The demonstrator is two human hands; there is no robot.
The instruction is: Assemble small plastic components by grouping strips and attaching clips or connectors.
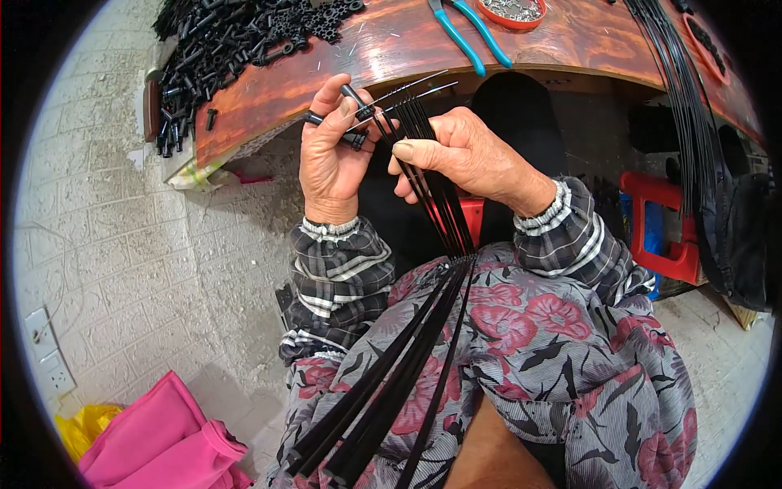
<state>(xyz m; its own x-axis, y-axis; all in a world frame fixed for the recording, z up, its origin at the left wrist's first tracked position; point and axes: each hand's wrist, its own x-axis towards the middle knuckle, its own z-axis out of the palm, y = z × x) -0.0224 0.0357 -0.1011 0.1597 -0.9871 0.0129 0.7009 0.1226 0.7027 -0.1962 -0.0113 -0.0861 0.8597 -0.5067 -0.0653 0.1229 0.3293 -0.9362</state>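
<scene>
I have the left hand (332,155) curled around a pair of short black tubular pieces (355,96), though its folded fingers cover much of them and I cannot tell where each ends. The right hand (464,155) pinches a fan of thin black rods (444,208) between thumb and fingers; its lower fingers are partly hidden behind them. The rods sit between the hands and run down over the lap, where they gather at a band and spread into thicker black strands (383,371) whose far ends blur near the lower edge. Two slim metal wires (425,84) slant across the rod tips, and I cannot make out whether they thread through or only lie across. Beyond, the glossy reddish-brown table (391,61) bears a heap of small black parts (220,49), blue-handled pliers (470,37) cut off by the top edge, and a red dish (511,15) of tiny metal bits, also cropped. More black rods (680,114) hang over its right side, above a red stool (652,224) half in shadow. To the left I see a pale brick-patterned wall (122,236) with a white socket (50,350), and pink fabric (159,436) beside a yellow bag (88,425), both running into the dark rim.
</scene>
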